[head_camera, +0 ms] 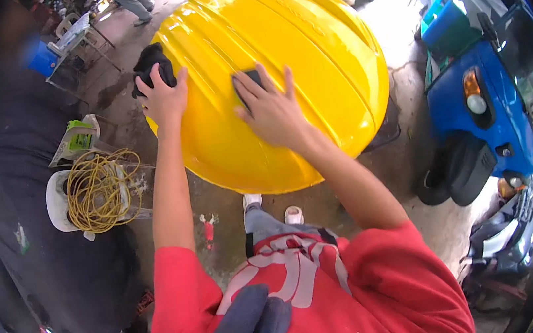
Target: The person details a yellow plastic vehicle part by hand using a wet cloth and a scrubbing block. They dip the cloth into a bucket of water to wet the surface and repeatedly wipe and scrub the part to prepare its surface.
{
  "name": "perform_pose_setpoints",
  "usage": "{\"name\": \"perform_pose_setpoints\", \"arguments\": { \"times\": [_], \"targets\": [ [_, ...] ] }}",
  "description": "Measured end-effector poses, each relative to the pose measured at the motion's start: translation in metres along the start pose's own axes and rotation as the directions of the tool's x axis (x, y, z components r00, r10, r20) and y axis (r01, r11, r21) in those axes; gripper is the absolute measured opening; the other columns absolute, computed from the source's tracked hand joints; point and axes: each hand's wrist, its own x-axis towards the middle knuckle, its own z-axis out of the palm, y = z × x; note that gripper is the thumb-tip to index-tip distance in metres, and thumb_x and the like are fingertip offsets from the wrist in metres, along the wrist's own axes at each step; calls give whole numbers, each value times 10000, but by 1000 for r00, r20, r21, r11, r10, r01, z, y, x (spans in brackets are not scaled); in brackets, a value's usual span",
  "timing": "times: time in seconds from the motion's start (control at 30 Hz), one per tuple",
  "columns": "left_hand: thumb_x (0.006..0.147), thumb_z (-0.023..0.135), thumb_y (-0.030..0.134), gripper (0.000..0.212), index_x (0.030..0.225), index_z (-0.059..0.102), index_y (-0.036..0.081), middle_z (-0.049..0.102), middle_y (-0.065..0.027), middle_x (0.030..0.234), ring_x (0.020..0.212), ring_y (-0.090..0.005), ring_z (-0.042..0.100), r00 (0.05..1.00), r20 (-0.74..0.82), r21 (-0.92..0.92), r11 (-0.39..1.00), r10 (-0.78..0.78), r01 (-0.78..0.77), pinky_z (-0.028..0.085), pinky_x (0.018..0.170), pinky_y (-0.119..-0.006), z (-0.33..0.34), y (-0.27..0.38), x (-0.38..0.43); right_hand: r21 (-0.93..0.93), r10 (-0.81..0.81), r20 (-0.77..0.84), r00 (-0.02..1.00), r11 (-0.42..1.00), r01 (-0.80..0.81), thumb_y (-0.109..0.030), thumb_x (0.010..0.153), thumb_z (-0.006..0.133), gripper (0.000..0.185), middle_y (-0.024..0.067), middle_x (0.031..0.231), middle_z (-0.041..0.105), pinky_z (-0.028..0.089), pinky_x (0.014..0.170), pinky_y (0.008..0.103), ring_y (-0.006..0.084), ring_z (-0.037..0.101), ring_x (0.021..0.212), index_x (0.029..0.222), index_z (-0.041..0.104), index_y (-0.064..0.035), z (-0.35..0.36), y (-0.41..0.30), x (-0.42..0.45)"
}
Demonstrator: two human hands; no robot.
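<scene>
A glossy yellow vehicle body panel, domed and crossed by raised ridges, fills the upper middle of the head view. At the panel's left edge, my left hand grips a bunched black cloth, its fingers partly hidden against it. My right hand lies flat over a thin dark pad, pressing it to the panel left of its centre. Fingers cover much of the pad, so its full shape is hidden. What holds the panel up is mostly out of sight.
A coiled yellow cable rests on a white plastic chair at left, beside a large dark cover. A blue vehicle stands at right. Behind are a small table, a blue container and a person's legs.
</scene>
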Motion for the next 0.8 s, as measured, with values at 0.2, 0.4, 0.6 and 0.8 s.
{"name": "perform_pose_setpoints", "arguments": {
  "times": [0.2,0.4,0.6,0.8],
  "targets": [
    [877,522,713,760,1497,401,291,223,-206,1611,1395,-531,324,997,-82,40,999,13,-10,317,1090,-643,4,-7,5,50,109,132,985,992,-116,-376,916,585,697,17,1630,293,9,1138,705,318,194,1527,1528,399,-99,-38,-14,-177],
    [857,532,733,771,1484,416,300,246,-191,1603,1396,-512,331,999,-37,23,1000,8,-7,344,1074,-635,3,6,11,47,110,-108,988,993,-105,-357,956,565,570,50,1531,407,114,1143,689,314,290,1473,1430,487,-51,-11,-11,-32],
    [841,542,745,795,1485,415,297,257,-190,1596,1396,-504,331,998,-58,36,999,-22,24,354,1069,-631,-2,-7,9,46,131,-9,991,990,-130,-395,972,492,614,-4,1619,319,-40,1142,685,301,213,1524,1523,420,-133,-22,-16,-182],
    [833,539,757,819,1492,406,290,267,-193,1587,1389,-502,341,999,-30,21,999,34,-33,354,1073,-624,3,-1,15,46,258,-177,950,966,-253,-360,942,544,633,-21,1614,330,-75,1138,662,301,214,1525,1517,427,-124,-1,-32,-124]
  ]
}}
